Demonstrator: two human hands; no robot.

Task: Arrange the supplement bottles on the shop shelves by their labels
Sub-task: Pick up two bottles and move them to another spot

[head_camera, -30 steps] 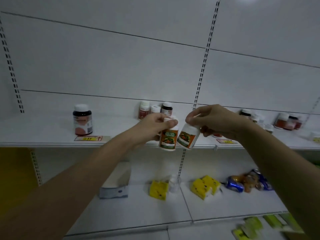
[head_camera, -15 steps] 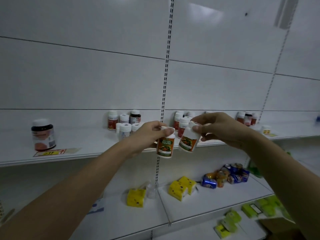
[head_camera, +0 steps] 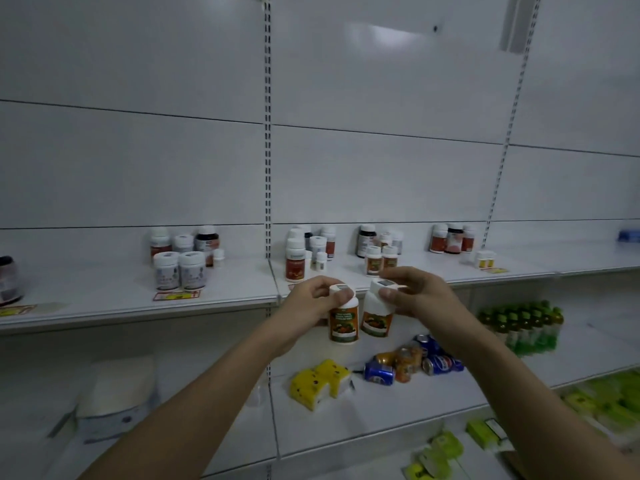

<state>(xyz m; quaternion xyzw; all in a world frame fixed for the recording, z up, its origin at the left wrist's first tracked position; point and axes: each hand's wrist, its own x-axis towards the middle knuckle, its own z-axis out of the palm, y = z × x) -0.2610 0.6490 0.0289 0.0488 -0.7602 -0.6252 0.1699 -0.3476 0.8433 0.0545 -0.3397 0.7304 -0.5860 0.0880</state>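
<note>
My left hand (head_camera: 311, 301) grips a white bottle with an orange fruit label (head_camera: 343, 323) by its cap, held upright in front of the shelf edge. My right hand (head_camera: 420, 296) grips a matching second bottle (head_camera: 376, 318) by its cap, tilted slightly, right beside the first. Both hang just below the white middle shelf (head_camera: 225, 296). Behind them on that shelf stand two more bottles with the same orange label (head_camera: 381, 259), and several groups of other supplement bottles, such as two white-labelled ones (head_camera: 180, 271) and a red-labelled one (head_camera: 295, 261).
A dark bottle (head_camera: 8, 280) stands at the shelf's far left. On the lower shelf lie yellow packs (head_camera: 318, 382), loose drink cans (head_camera: 412, 363), green bottles (head_camera: 523, 325) and a white box (head_camera: 116, 393). Green packets (head_camera: 440, 452) sit on the bottom shelf.
The view has swung right along the shelf, bringing more bottle groups into sight. Both hands, each still holding its bottle, have lowered slightly and sit in front of the matching orange-labelled pair.
</note>
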